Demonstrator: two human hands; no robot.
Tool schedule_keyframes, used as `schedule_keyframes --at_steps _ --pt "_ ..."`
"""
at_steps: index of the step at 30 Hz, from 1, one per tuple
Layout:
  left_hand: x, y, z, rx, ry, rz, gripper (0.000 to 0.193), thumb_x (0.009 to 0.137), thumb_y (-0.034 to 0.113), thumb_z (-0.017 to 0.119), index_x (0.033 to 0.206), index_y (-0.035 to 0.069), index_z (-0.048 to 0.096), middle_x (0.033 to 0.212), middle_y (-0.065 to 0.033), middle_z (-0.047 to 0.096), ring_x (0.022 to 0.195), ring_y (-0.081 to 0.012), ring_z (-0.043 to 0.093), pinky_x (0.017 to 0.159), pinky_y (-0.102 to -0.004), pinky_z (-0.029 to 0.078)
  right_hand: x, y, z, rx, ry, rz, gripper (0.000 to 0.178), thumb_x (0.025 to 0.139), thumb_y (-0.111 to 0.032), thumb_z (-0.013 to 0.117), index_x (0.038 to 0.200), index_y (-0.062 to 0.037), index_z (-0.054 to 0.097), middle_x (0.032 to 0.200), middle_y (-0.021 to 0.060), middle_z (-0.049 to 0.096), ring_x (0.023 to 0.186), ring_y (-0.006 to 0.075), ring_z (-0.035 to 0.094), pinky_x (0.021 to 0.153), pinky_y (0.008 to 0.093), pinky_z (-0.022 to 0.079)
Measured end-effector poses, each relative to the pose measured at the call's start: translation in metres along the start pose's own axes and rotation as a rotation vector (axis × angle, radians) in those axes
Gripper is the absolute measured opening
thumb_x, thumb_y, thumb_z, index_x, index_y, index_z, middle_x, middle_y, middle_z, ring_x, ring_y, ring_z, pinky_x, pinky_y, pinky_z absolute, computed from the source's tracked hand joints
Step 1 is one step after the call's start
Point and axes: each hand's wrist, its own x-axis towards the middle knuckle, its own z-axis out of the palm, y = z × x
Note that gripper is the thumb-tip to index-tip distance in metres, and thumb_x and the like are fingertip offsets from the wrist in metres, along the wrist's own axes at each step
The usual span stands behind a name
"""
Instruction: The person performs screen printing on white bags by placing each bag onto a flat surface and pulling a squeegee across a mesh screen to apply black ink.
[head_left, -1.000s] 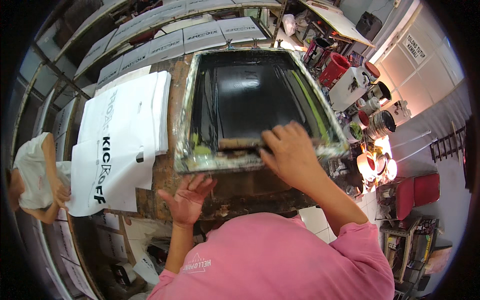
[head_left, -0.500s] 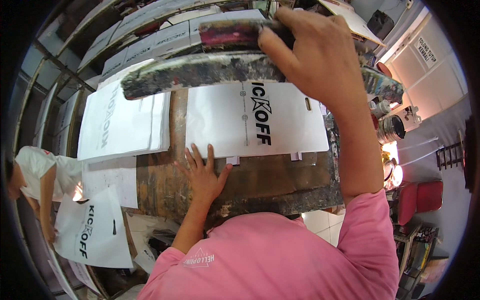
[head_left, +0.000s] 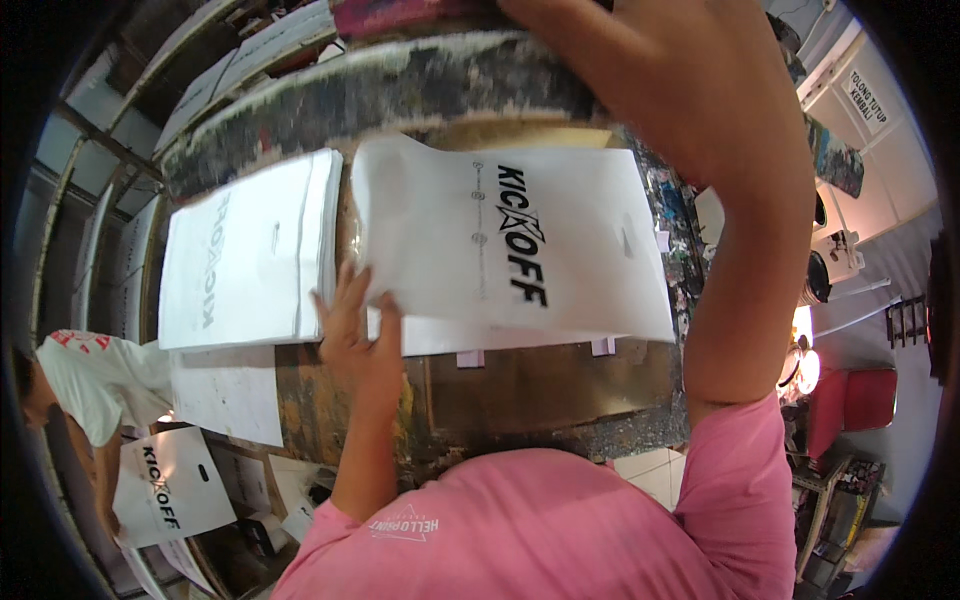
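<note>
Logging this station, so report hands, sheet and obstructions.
Left hand at left edge of printed sheet, grip unclear. Right hand at raised frame, fingertips out of view. Printed sheet bowed, blurred. Possible obstruction: white stack close on its left.

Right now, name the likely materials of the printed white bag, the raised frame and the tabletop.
Printed white bag: probably thin plastic film, softly satin, since it curls and bends loosely.
Raised frame: possibly wood or metal, matte, rough-looking; crusted paint hides the base.
Tabletop: likely wood, brown and scuffed, with a glossier patch that may be film or coating.
</note>
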Motion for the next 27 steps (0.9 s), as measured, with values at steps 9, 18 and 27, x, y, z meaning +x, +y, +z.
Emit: schedule_keyframes --at_steps 9,18,27 --pt "0.054 -0.139 -0.159 0.06 0.174 -0.064 0.042 0.09 0.001 0.066 0.132 -0.003 0.066 0.135 -0.0196 0.066 0.127 -0.0231 0.061 0.117 -0.0381 0.036 -0.014 0.029 0.024 0.253 0.235 -0.277 0.048 0.091 -0.038 0.051 0.061 -0.0017 0.059 0.05 0.0109 0.053 0.049 0.025 0.053 0.06 0.0416 0.049" --pt "0.134 -0.369 -0.358 0.459 0.132 -0.147 0.049 0.092 0.016 0.07 0.137 -0.001 0.062 0.136 -0.0206 0.064 0.121 -0.027 0.062 0.103 -0.0345 0.046 -0.015 0.039 0.002 0.211 -0.03 -0.335 0.05 0.098 -0.043 0.041 0.066 -0.0083 0.057 0.056 0.0027 0.05 0.057 0.0187 0.047 0.07 0.0392 0.046" --pt "-0.01 -0.017 0.011 0.221 -0.764 0.241 0.067 0.099 0.037 0.065 0.155 0.011 0.041 0.164 -0.0174 0.033 0.153 -0.034 0.027 0.126 -0.0488 0.016 -0.019 0.033 -0.016 0.133 -0.191 -0.142 0.05 0.099 -0.042 0.038 0.062 -0.0124 0.053 0.053 -0.0022 0.042 0.049 0.0114 0.034 0.044 0.0317 0.034"
